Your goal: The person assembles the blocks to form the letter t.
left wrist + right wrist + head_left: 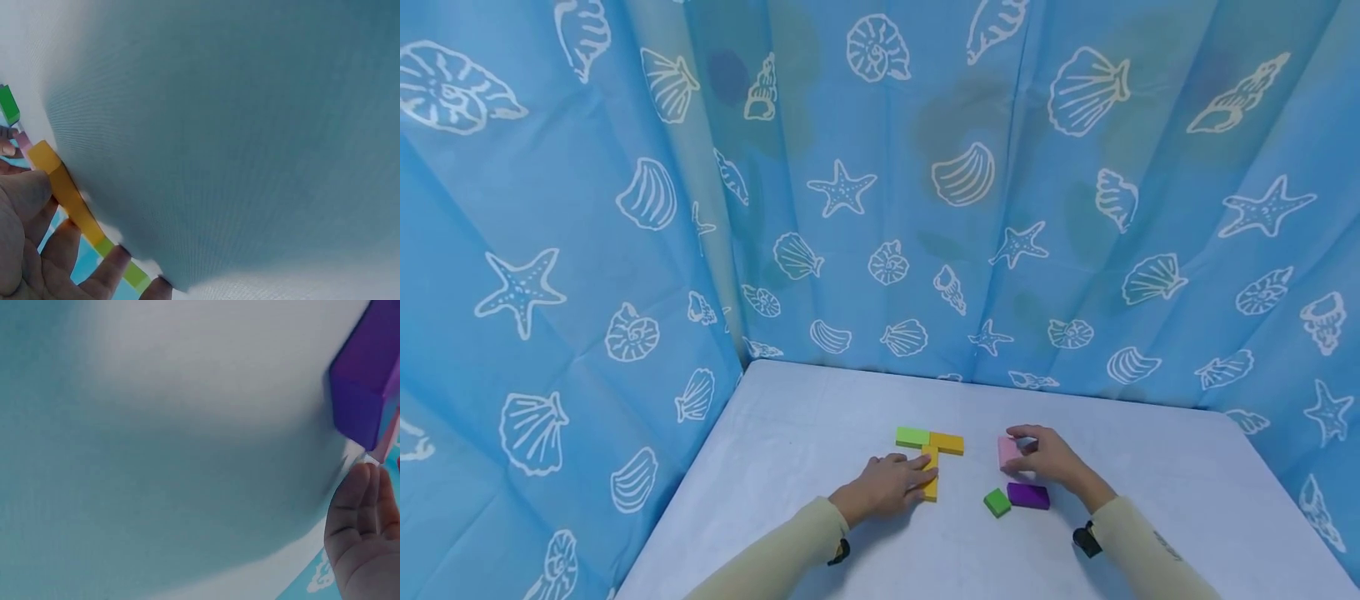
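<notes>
A yellow block point(929, 492) lies lengthwise below a light green block point(912, 437) and an orange-yellow block point(947, 443), which sit end to end. My left hand point(891, 485) rests on the yellow block, its fingers spread across the top. In the left wrist view, the thumb touches that block point(69, 194) near its close end. Farther right, my right hand point(1049, 455) pinches a pink block point(1008, 452) between thumb and fingers. Most of the pink block is hidden in the right wrist view, behind the purple block point(362, 394).
Just in front of the right hand lie a purple block point(1028, 496) and a small green block point(997, 502), close together. A white-covered table point(790, 417) carries everything. Blue curtains point(880, 200) with shell prints hang along the table's back and left.
</notes>
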### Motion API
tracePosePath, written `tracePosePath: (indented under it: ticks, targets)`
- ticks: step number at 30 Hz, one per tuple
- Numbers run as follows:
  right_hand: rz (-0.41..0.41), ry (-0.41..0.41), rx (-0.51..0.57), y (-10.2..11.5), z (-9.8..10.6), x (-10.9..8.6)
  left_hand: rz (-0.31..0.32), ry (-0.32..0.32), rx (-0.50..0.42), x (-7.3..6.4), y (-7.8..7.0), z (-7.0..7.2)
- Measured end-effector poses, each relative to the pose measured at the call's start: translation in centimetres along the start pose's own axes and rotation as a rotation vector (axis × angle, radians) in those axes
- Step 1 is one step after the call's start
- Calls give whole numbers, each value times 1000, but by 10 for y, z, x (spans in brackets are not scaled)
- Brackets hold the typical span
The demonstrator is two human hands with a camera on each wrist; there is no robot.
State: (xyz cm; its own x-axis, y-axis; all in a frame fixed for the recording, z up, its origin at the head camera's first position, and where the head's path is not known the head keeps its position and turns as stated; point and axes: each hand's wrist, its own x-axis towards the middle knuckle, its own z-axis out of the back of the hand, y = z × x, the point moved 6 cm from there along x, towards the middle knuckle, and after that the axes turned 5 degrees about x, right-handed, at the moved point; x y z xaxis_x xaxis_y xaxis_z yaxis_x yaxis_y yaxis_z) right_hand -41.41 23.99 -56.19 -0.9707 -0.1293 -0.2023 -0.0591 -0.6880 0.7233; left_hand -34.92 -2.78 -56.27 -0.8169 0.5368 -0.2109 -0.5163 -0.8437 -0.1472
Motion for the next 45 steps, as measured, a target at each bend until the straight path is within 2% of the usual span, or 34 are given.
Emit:
tracePosePath:
  ticks: [6,22,31,45]
  targets:
    - [-22,4,-20,-1,-4,3,-8,-9,4,-1,1,1]
    - [8,16,-52,14,-13,13,-33,-21,5,-4,1,1]
    - [32,28,-77,26,-19,20,-19,-22,-7,-3,2,-1]
    - [13,30,-79,34,-23,31,8,4,-15,-3,2,0]
